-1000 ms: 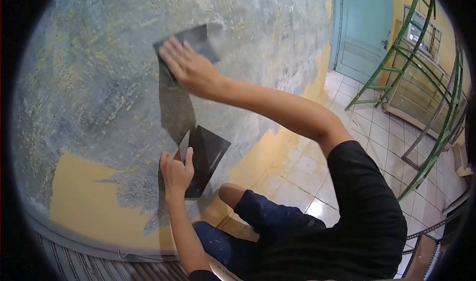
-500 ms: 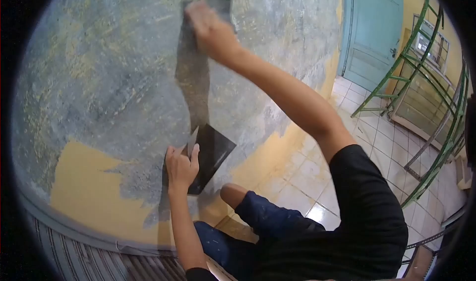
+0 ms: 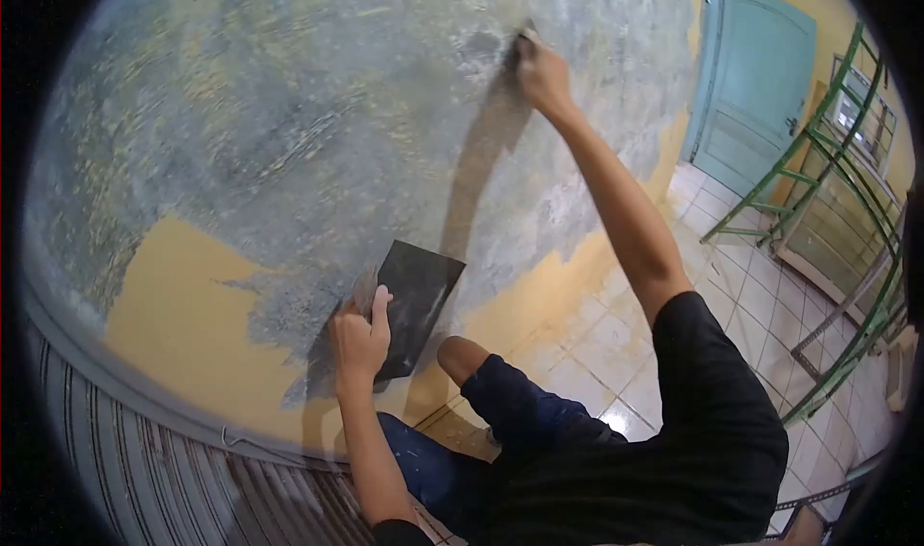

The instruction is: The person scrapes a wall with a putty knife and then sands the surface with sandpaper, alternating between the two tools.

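My left hand [image 3: 360, 339] is closed around a dark rectangular plate [image 3: 420, 300] and a smaller grey blade [image 3: 366, 290], low in front of the wall. Higher up and to the right, my right hand [image 3: 545, 72] grips a dark flat tool [image 3: 524, 49], seen nearly edge-on against the wall. Grey and yellowish mottled coating covers much of the wall [image 3: 289, 132], with a bare yellow patch [image 3: 183, 305] at the lower left. The shadow of my right arm falls on the coating.
A green metal ladder [image 3: 799, 176] stands at the right, by a glass-fronted cabinet [image 3: 833, 214]. Behind it is a light blue door [image 3: 756, 84]. White tiles [image 3: 616, 353] cover the floor. Ribbed grey metal [image 3: 144, 459] runs along the lower left.
My right hand has moved right along the wall, and its tool has turned from face-on to nearly edge-on. My left hand still holds the plate. The whole view has shifted slightly.
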`<state>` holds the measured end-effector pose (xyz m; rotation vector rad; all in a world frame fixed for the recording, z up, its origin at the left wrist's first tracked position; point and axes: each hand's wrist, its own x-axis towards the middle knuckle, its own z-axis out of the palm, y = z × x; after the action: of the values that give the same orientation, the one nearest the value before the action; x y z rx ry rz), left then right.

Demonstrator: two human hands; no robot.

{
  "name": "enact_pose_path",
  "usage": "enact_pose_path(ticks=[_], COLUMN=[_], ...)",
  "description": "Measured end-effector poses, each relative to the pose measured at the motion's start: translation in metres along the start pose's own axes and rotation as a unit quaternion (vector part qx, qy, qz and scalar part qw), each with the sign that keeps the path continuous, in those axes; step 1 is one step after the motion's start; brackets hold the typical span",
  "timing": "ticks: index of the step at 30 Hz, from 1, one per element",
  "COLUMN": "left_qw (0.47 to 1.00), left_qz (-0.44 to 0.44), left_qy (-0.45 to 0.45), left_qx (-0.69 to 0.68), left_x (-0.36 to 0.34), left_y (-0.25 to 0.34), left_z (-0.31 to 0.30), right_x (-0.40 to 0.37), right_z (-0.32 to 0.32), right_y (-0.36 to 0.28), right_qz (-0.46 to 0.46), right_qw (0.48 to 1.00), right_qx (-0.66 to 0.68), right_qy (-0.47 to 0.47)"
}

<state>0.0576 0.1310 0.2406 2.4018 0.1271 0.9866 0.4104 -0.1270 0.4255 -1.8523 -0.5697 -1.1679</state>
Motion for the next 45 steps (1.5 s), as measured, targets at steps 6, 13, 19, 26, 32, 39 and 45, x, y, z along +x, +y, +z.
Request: enact_pose_path(ticks=[6, 13, 19, 26, 32, 39, 45], left_qw=[0.958, 0.886, 0.843, 0.795, 0.798, 0.665, 0.664], left_qz=[-0.198, -0.287, -0.376, -0.431, -0.407, -0.489, -0.56], left_qy=[0.03, 0.072, 0.068, 0.095, 0.078, 0.075, 0.034], left_qx=[-0.207, -0.358, -0.379, -0.416, -0.437, -0.559, -0.494], left_x=[-0.066, -0.121, -0.172, -0.189, -0.148, -0.126, -0.183], left_y=[-0.007, -0.044, -0.074, -0.083, -0.038, 0.01, -0.005], left_z=[-0.017, 0.033, 0.076, 0.077, 0.055, 0.05, 0.117], right_x=[-0.121, -0.215, -0.296, -0.399, -0.368, -0.332, -0.36], right_z=[-0.078, -0.103, -0.068, -0.044, -0.062, -0.089, -0.088], right_y=[0.042, 0.023, 0.027, -0.04, -0.063, -0.061, -0.058], right_qz=[0.325, 0.431, 0.551, 0.608, 0.573, 0.517, 0.479], right_qw=[0.828, 0.652, 0.536, 0.433, 0.487, 0.58, 0.611], right_qx=[0.456, 0.615, 0.623, 0.598, 0.573, 0.525, 0.396], right_qy=[-0.01, -0.103, -0.145, -0.291, -0.326, -0.347, -0.491])
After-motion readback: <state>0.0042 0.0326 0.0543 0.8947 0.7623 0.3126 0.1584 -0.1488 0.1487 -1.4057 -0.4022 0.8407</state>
